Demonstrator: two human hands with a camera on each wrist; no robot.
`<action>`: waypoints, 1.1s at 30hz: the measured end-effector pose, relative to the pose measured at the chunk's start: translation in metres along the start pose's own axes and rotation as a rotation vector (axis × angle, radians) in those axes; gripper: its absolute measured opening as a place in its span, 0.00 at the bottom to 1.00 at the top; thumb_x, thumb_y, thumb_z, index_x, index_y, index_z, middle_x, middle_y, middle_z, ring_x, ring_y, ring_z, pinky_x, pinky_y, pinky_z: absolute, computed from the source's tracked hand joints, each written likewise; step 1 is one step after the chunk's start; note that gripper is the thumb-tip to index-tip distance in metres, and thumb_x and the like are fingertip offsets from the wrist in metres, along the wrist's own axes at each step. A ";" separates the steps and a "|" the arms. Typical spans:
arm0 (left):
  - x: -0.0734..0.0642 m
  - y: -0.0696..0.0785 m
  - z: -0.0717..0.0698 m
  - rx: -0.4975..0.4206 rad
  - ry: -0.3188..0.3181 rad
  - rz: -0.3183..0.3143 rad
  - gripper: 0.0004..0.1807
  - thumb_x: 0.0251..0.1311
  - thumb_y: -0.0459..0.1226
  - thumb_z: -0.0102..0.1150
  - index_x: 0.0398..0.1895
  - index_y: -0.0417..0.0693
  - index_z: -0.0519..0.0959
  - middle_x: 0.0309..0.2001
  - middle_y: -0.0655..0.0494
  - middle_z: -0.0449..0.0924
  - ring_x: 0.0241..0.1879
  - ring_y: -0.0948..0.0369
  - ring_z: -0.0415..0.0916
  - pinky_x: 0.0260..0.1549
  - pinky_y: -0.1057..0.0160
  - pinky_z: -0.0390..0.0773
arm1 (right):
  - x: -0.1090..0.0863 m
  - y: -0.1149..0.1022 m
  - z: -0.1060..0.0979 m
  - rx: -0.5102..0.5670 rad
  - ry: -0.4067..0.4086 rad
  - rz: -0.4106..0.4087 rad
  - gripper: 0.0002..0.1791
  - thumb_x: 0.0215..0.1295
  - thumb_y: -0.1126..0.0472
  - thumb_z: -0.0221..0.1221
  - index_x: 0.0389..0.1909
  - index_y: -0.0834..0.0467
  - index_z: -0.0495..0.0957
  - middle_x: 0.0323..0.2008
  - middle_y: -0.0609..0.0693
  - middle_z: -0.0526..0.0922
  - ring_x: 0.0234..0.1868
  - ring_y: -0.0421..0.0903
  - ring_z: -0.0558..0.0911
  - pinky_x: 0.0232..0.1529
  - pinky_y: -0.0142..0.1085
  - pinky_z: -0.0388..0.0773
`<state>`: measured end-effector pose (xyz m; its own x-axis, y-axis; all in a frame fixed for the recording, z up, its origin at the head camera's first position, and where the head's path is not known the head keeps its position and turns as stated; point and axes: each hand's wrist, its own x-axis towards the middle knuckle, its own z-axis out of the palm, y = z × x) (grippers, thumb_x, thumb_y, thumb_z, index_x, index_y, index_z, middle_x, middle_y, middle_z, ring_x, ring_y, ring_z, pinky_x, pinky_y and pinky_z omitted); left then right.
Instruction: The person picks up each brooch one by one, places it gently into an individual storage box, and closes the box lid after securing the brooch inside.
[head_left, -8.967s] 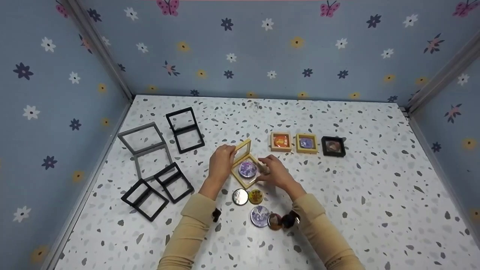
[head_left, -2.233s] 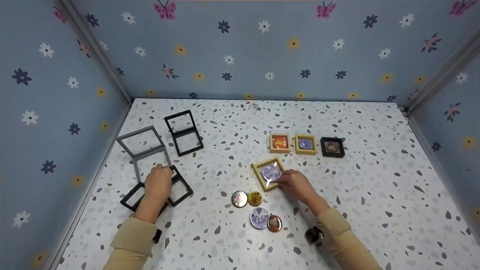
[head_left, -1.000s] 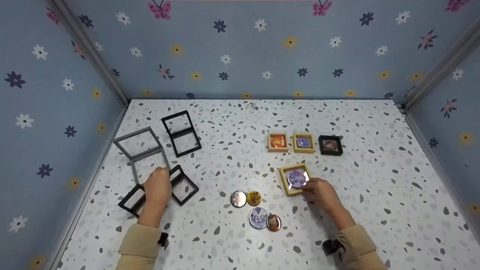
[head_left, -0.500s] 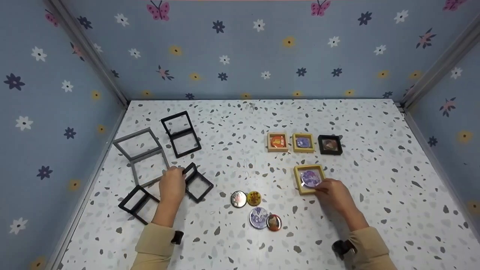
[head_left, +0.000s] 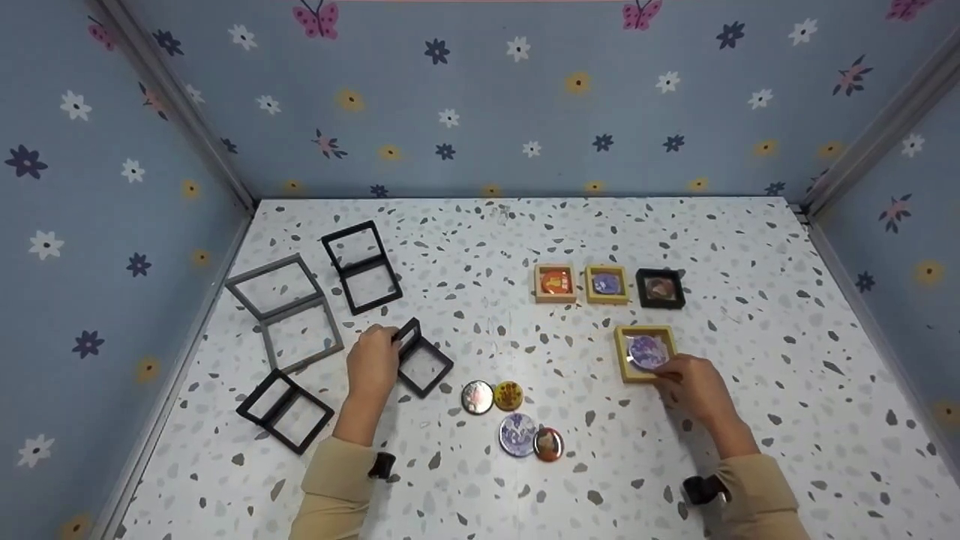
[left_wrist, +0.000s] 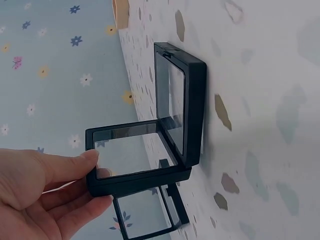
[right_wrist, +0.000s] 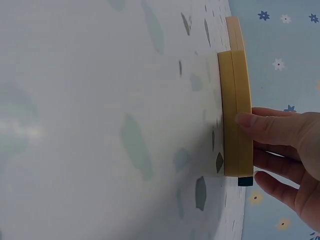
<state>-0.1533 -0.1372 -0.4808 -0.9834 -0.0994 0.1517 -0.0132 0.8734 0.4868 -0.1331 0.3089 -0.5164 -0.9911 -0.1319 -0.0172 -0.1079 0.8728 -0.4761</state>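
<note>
My left hand (head_left: 373, 367) pinches the raised lid of a small black hinged display frame (head_left: 439, 381), thumb on one side and fingers on the other. In the left wrist view that black frame (left_wrist: 195, 110) stands open, its clear panes bare. On the right, a yellow display frame (head_left: 624, 358) lies closed on the table with a purple patterned round badge (head_left: 646, 351) behind its clear window. My right hand (head_left: 697, 384) grips its near right corner. The right wrist view shows the thumb against the side of the yellow frame (right_wrist: 236, 100) and the fingers beyond it.
Behind the yellow frame, three small closed frames, orange (head_left: 555, 297), yellow (head_left: 606, 298) and black (head_left: 661, 301), form a row. Several round badges (head_left: 517, 435) lie front centre. To the left are an open grey frame (head_left: 319, 358) and open black frames (head_left: 375, 306) (head_left: 315, 435).
The yellow frame, shut since the oldest frame, has slid rightward with my right hand. My left hand reached left, took the black frame and drew it right toward the badges.
</note>
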 end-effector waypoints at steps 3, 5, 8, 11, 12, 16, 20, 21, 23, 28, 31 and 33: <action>0.002 0.006 0.002 -0.010 -0.011 -0.007 0.09 0.51 0.29 0.59 0.37 0.36 0.80 0.31 0.44 0.77 0.32 0.48 0.76 0.31 0.53 0.75 | 0.000 0.005 -0.003 0.000 0.014 0.001 0.06 0.50 0.69 0.62 0.32 0.62 0.82 0.29 0.52 0.80 0.32 0.48 0.78 0.34 0.42 0.74; 0.002 0.009 0.004 -0.011 -0.017 -0.009 0.09 0.51 0.30 0.59 0.37 0.36 0.80 0.31 0.44 0.77 0.32 0.49 0.76 0.30 0.53 0.75 | 0.001 0.009 -0.004 0.003 0.024 -0.004 0.06 0.50 0.69 0.63 0.31 0.63 0.82 0.29 0.53 0.80 0.32 0.49 0.78 0.34 0.43 0.74; 0.003 0.014 0.006 -0.015 -0.026 -0.009 0.09 0.51 0.30 0.59 0.36 0.37 0.81 0.31 0.45 0.77 0.32 0.50 0.76 0.30 0.53 0.74 | 0.001 0.014 -0.006 0.015 0.025 -0.006 0.07 0.49 0.68 0.63 0.32 0.63 0.82 0.30 0.54 0.80 0.33 0.50 0.78 0.36 0.44 0.74; 0.004 0.018 0.009 -0.022 -0.030 -0.005 0.08 0.51 0.30 0.60 0.36 0.37 0.81 0.30 0.46 0.77 0.31 0.50 0.76 0.29 0.54 0.74 | 0.001 0.018 -0.008 0.023 0.019 0.000 0.07 0.50 0.67 0.63 0.32 0.63 0.82 0.31 0.55 0.80 0.34 0.51 0.78 0.37 0.45 0.74; 0.003 0.020 0.010 -0.025 -0.031 -0.003 0.08 0.51 0.30 0.59 0.35 0.38 0.81 0.30 0.46 0.77 0.31 0.50 0.76 0.29 0.54 0.74 | 0.001 0.019 -0.009 0.026 0.016 0.001 0.08 0.50 0.67 0.63 0.33 0.63 0.82 0.32 0.55 0.80 0.35 0.51 0.78 0.38 0.45 0.73; 0.005 0.023 0.014 -0.045 -0.034 0.018 0.06 0.50 0.30 0.59 0.32 0.39 0.82 0.27 0.48 0.76 0.29 0.51 0.76 0.27 0.54 0.73 | 0.002 0.023 -0.012 0.020 0.022 0.008 0.07 0.51 0.68 0.62 0.33 0.63 0.82 0.32 0.56 0.80 0.35 0.52 0.78 0.38 0.46 0.73; 0.005 0.027 0.018 -0.055 -0.018 0.048 0.03 0.49 0.30 0.60 0.28 0.40 0.82 0.24 0.49 0.75 0.27 0.52 0.75 0.25 0.54 0.72 | 0.002 0.026 -0.014 0.016 0.028 0.013 0.07 0.51 0.69 0.61 0.33 0.64 0.81 0.33 0.58 0.80 0.36 0.54 0.78 0.39 0.47 0.73; 0.004 0.028 0.019 -0.054 -0.013 0.054 0.03 0.48 0.30 0.61 0.27 0.40 0.81 0.23 0.50 0.74 0.26 0.52 0.75 0.25 0.54 0.72 | 0.002 0.027 -0.014 0.017 0.024 0.017 0.07 0.51 0.69 0.61 0.33 0.64 0.81 0.33 0.58 0.80 0.37 0.54 0.78 0.40 0.47 0.72; 0.004 0.030 0.021 -0.050 -0.008 0.058 0.03 0.48 0.30 0.61 0.27 0.40 0.81 0.24 0.50 0.74 0.27 0.52 0.75 0.26 0.55 0.72 | 0.002 0.029 -0.016 0.022 0.011 0.024 0.07 0.52 0.70 0.60 0.34 0.64 0.81 0.34 0.58 0.80 0.38 0.55 0.78 0.41 0.48 0.72; 0.005 0.035 0.024 -0.056 -0.011 0.057 0.02 0.48 0.30 0.61 0.26 0.40 0.81 0.24 0.50 0.75 0.28 0.52 0.75 0.26 0.54 0.72 | 0.002 0.033 -0.021 0.006 -0.011 0.026 0.08 0.52 0.71 0.59 0.34 0.64 0.81 0.35 0.60 0.79 0.39 0.57 0.77 0.42 0.50 0.71; 0.005 0.037 0.025 -0.060 -0.005 0.061 0.02 0.48 0.30 0.61 0.26 0.40 0.81 0.24 0.50 0.75 0.27 0.52 0.75 0.26 0.54 0.72 | 0.002 0.035 -0.023 -0.005 0.001 0.005 0.07 0.51 0.71 0.60 0.33 0.64 0.81 0.34 0.60 0.79 0.37 0.56 0.77 0.41 0.49 0.71; 0.005 0.038 0.026 -0.058 0.001 0.063 0.02 0.48 0.30 0.61 0.26 0.40 0.81 0.24 0.50 0.75 0.27 0.52 0.75 0.27 0.54 0.72 | 0.002 0.036 -0.023 -0.013 0.017 -0.018 0.07 0.50 0.72 0.61 0.32 0.65 0.81 0.33 0.60 0.80 0.35 0.55 0.78 0.39 0.48 0.72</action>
<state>-0.1634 -0.0922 -0.4845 -0.9818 -0.0453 0.1846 0.0597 0.8488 0.5254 -0.1404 0.3509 -0.5134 -0.9902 -0.1397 0.0064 -0.1266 0.8762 -0.4651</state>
